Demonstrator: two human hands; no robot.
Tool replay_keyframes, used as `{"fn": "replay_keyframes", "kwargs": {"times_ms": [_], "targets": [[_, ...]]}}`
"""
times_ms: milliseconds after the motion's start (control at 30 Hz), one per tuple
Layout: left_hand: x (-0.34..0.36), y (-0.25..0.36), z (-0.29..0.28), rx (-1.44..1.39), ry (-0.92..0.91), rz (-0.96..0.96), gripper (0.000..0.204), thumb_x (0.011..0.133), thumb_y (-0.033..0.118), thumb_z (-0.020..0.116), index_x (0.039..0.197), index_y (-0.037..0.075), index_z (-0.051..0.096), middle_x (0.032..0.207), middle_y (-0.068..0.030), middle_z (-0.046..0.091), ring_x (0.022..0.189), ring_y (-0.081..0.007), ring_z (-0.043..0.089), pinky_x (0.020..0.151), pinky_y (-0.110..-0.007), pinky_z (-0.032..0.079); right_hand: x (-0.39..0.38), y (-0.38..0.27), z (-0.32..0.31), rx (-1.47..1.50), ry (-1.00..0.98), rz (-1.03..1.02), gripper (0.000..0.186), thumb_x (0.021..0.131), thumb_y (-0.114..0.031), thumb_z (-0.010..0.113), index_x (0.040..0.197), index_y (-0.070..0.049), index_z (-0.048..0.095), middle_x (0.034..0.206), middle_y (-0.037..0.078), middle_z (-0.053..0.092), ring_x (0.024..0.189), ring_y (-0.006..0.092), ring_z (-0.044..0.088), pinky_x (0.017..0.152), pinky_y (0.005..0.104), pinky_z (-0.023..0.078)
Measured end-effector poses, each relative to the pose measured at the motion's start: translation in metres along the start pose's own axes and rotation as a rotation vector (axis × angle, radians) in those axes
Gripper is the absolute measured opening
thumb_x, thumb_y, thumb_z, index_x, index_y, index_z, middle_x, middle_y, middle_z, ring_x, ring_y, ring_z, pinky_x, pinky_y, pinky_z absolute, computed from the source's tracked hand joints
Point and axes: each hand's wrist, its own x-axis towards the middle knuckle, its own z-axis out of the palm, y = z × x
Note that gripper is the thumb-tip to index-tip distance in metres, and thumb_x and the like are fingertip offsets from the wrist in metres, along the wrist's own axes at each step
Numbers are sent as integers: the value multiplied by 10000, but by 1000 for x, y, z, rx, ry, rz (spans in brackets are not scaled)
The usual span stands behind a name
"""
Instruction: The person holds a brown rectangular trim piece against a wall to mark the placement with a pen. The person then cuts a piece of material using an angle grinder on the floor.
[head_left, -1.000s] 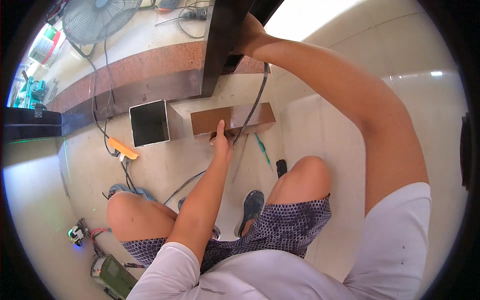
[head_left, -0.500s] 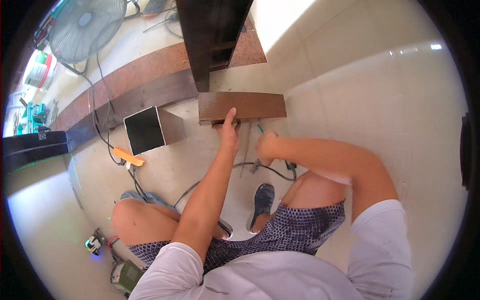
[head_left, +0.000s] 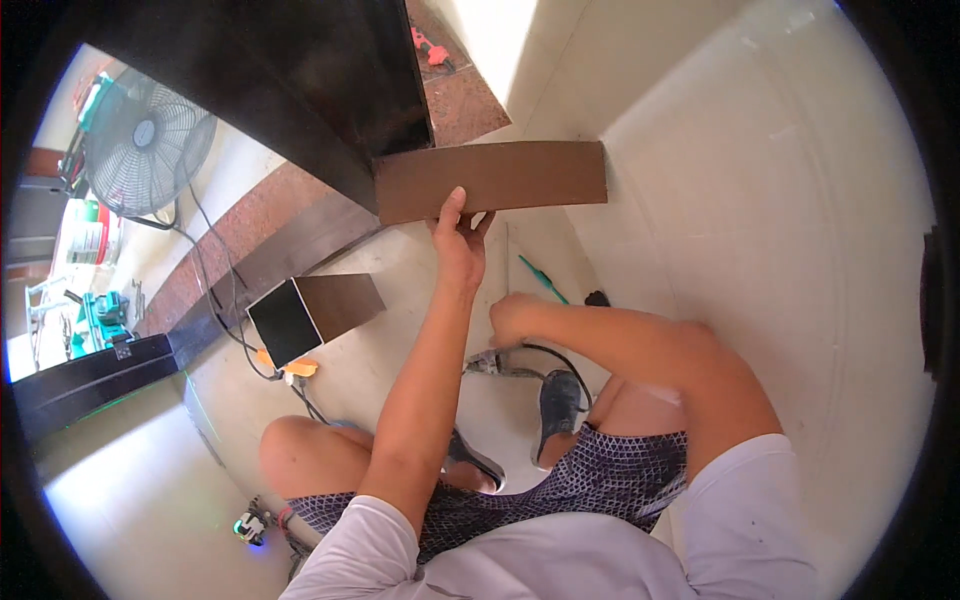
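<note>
My left hand (head_left: 460, 248) grips the lower edge of a brown rectangular board-like piece (head_left: 530, 175), thumb on its face and fingers underneath. The piece's left end meets or overlaps the foot of a tall dark brown panel (head_left: 340, 90); contact cannot be told. My right hand (head_left: 515, 320) is curled closed below it, over the floor, and hides whatever it may hold. Just below that hand is a grey metal clamp-like tool (head_left: 484, 362) beside a black cable (head_left: 562, 354). A slim green pen-like stick (head_left: 543, 279) lies beyond my right hand.
An open-ended brown square tube (head_left: 345, 300) lies left of my left forearm, beside an orange power strip (head_left: 300, 368). A fan (head_left: 145, 135) and a teal power tool (head_left: 100, 325) stand farther left. A small lit device (head_left: 250, 527) sits near my left knee.
My left hand has tilted the brown piece so its broad face shows more. My right hand has moved slightly left and down in view. The whole view has shifted, showing more dark panel.
</note>
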Motion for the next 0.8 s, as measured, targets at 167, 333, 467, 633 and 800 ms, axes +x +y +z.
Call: {"fn": "replay_keyframes", "kwargs": {"times_ms": [167, 333, 467, 633, 800], "targets": [[0, 13, 19, -7, -85, 0, 392, 981, 307, 751, 1314, 142, 625, 1295, -43, 629, 1238, -243, 594, 1131, -533, 498, -45, 11, -56, 124, -183, -3, 778, 847, -615, 776, 1221, 67, 760, 1223, 272, 748, 1118, 396, 725, 965, 476, 580], [-8, 22, 30, 7, 22, -41, 417, 974, 293, 758, 1333, 124, 628, 1333, -62, 622, 1249, -258, 588, 1116, -518, 511, -65, 38, -64, 982, 261, 23, 1143, 818, -676, 820, 1624, -5, 363, 1472, 300, 577, 1318, 385, 615, 1018, 501, 545], [-19, 30, 42, 6, 33, -47, 434, 974, 299, 755, 1340, 107, 623, 1345, -69, 616, 1235, -267, 588, 1091, -508, 522, -81, 38, -72, 1651, 226, -39, 1208, 791, -679, 861, 1679, -97, 284, 1606, 187, 455, 1420, 318, 510, 1108, 525, 465], [-30, 42, 50, -10, -126, 5, 467, 986, 337, 730, 1361, 90, 600, 1340, -73, 615, 1246, -281, 575, 1062, -497, 512, -80, 37, -98, 1999, 449, -276, 1039, 791, -716, 838, 1588, -215, 399, 1587, 37, 420, 1458, 271, 407, 1195, 504, 336], [-36, 47, 53, 0, -111, -31, 455, 995, 320, 727, 1374, 103, 598, 1327, -66, 618, 1261, -249, 570, 1052, -470, 527, -76, 14, -116, 2161, 675, -225, 884, 801, -707, 822, 1456, -211, 496, 1425, 11, 490, 1332, 234, 453, 1151, 474, 332]]}}
